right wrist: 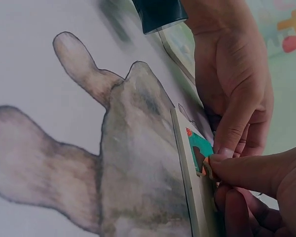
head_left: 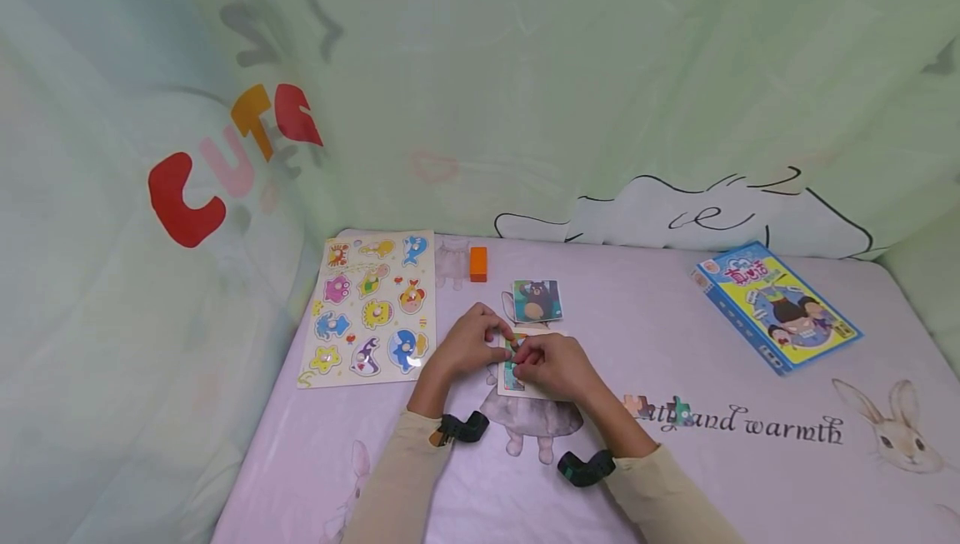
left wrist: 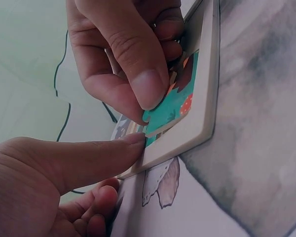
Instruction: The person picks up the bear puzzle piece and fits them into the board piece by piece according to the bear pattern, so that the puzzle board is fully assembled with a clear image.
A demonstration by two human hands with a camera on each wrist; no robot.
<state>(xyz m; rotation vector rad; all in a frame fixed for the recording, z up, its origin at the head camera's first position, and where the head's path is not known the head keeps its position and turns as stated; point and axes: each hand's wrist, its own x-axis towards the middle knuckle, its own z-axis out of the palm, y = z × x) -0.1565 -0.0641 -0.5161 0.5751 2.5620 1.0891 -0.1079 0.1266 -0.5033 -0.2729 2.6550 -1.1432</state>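
Both my left hand (head_left: pixel 471 344) and my right hand (head_left: pixel 557 366) meet, in the head view, over a small pale-rimmed puzzle tray (head_left: pixel 529 392) on the printed cloth (head_left: pixel 637 494). Right thumb and forefinger pinch together above its picture; my left fingertips reach in at the left rim. Just beyond the tray lies a bear card (head_left: pixel 537 301), and farther off an orange block (head_left: pixel 478 264). To the left sits a sea-animal board (head_left: pixel 378 286); loose puzzle pieces (head_left: pixel 680 411) lie right of my right wrist, and a blue-and-yellow box (head_left: pixel 780 306) well over to the right.

From my left wrist, I see a green piece (left wrist: pixel 175 106) tilted inside the tray, one corner raised. My right thumb and forefinger pinch it, while my left thumb lies across the rim beside that corner, the other fingers bent outside; I cannot tell whether they grip anything.

From my right wrist, my right thumb presses at an orange edge on the tray, just beside my left thumb tip. My other right fingers are curled under, partly hidden.
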